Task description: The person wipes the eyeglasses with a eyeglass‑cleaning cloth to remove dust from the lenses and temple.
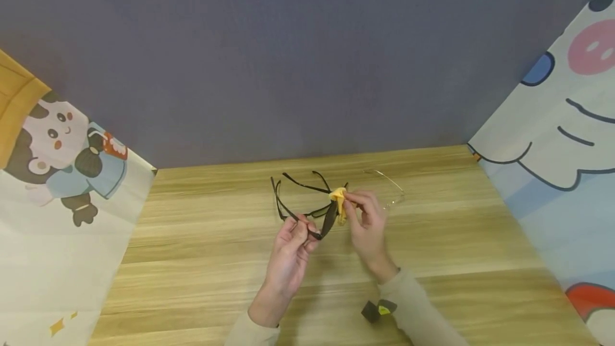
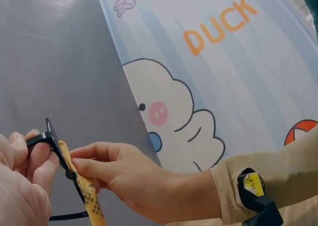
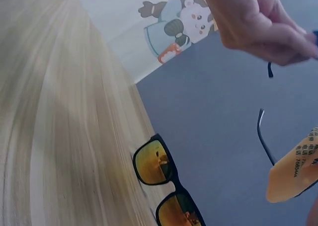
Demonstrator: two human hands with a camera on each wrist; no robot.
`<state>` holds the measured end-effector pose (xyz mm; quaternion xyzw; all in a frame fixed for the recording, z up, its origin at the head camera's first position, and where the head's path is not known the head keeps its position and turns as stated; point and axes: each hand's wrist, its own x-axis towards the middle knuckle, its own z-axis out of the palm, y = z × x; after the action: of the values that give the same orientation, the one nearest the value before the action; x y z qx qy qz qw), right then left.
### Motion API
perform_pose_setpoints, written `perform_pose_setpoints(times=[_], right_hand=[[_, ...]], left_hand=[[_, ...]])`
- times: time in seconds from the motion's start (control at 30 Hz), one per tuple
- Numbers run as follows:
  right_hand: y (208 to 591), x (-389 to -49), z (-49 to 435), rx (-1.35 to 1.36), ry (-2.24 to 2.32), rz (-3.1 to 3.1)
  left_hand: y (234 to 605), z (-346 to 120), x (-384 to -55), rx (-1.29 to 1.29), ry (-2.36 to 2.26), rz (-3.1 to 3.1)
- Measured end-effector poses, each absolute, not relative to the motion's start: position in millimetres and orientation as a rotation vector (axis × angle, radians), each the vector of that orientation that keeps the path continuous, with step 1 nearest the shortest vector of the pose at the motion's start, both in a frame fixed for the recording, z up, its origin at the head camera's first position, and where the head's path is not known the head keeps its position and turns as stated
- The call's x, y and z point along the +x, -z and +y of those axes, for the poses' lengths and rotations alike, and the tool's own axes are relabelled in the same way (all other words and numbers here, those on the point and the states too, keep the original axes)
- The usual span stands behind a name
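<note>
Two light sleeves [image 1: 423, 308] came in from the near side. A small black thing with a yellow sticker [image 2: 254, 184] sat on the right one. The left hand [image 1: 288, 258] had its thumb and fingers bent around one arm of the black glasses [image 1: 329, 220], close to the corner where the arm met the front. It held them up in the air, over the middle of the table [image 1: 202, 266], with their arms pointing to the left. The right hand [image 1: 367, 226] pinched a yellow cloth [image 1: 338, 195] between thumb and fingers. The cloth was folded over the front of the black glasses, and it had dark writing on it.

Just past the held pair, sunglasses [image 3: 153, 162] with shiny orange lenses sat on the table. From above, they were partly hidden. Thin wire glasses [image 1: 391, 180] lay to the right, beyond the right hand, which hid some of them.

Behind the table stood a plain gray wall [image 1: 307, 68]. The left side wall had a cartoon animal [image 1: 57, 138], and the right one had a big white cartoon with a pink nose [image 1: 593, 47].
</note>
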<state>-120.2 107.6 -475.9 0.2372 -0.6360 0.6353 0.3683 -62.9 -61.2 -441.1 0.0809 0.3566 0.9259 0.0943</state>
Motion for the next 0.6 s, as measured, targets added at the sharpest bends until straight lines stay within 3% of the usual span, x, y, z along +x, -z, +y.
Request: perform_pose_setpoints(times=[0.3,0.6], right_hand=[[476.9,-118.4,105.6,0.611,-1.625,-1.631],[486.8,-124.5,112.3,0.403,-1.775,-1.678]], left_hand=[[441.6,-61.0,-61.8,0.220,-2.748,1.060],[442.1,-61.2,-61.0,0.261,-2.743,1.060]])
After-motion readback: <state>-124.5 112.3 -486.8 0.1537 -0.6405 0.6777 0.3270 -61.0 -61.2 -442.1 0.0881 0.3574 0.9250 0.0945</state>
